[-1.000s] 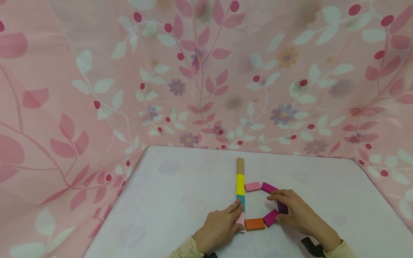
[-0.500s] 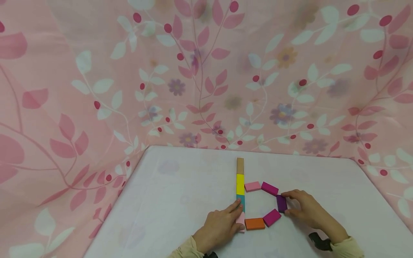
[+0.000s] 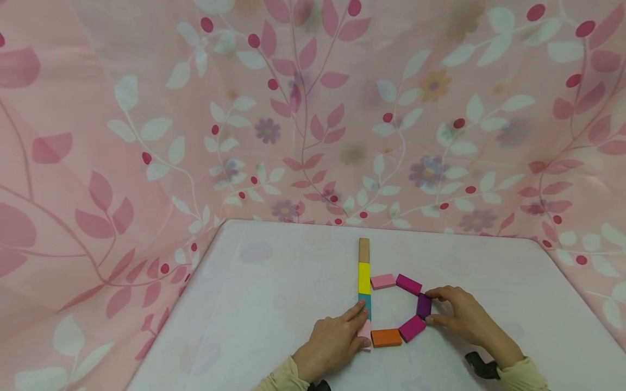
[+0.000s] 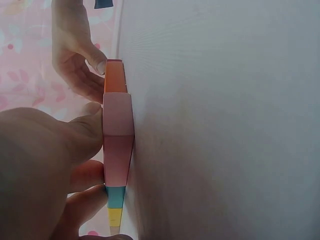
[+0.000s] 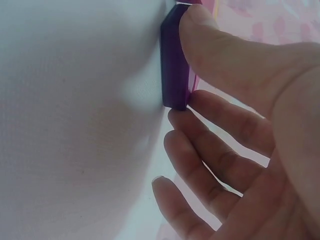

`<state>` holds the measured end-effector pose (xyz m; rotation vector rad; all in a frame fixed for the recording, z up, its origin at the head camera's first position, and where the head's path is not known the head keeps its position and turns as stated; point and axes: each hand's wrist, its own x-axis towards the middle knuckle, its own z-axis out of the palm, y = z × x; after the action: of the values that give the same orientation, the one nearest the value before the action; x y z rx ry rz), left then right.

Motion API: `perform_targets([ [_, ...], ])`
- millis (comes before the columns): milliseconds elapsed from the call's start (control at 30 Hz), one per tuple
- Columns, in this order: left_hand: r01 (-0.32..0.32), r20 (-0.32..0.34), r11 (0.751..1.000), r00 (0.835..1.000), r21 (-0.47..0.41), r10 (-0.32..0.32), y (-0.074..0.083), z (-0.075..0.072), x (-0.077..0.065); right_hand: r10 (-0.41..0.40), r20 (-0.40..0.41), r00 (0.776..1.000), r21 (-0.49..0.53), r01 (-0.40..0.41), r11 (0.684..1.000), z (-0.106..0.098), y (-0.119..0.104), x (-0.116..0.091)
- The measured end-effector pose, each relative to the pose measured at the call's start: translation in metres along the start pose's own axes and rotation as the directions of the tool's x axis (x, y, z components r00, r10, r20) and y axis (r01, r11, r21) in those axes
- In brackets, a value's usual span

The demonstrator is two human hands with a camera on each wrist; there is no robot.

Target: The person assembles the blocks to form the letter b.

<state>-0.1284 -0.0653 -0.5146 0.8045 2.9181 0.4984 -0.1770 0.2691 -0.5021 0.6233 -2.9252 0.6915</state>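
In the head view, my left hand (image 3: 329,346) rests its fingers on the teal block (image 3: 364,306) and the pale pink block (image 3: 364,335) at the near end of a straight row. A yellow block (image 3: 364,278) and a tan block (image 3: 364,250) continue that row away from me. My right hand (image 3: 462,315) pinches a dark purple block (image 3: 424,306) by its two ends, thumb near and index finger far; the right wrist view shows the purple block (image 5: 175,60) lying low at the white cloth. Its ends meet the corners of two magenta blocks (image 3: 408,284).
A pink block (image 3: 383,281) and an orange block (image 3: 386,338) link the straight row to the magenta ones, so the blocks form a closed loop with a stem. All lie on a white-covered table (image 3: 274,282). Floral pink curtain (image 3: 313,108) hangs behind and at the sides.
My right hand drew back from over the loop to the purple block's right side, then slid that block a little left against the magenta blocks. The left hand has stayed in place.
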Motion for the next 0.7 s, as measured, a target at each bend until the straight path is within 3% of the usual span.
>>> perform_targets([
  [700,0.005,0.015,1.000,1.000,-0.006,-0.005,-0.002,0.003,0.001,0.057,-0.007,0.998,0.061,-0.056,0.997,-0.016,0.007,-0.003],
])
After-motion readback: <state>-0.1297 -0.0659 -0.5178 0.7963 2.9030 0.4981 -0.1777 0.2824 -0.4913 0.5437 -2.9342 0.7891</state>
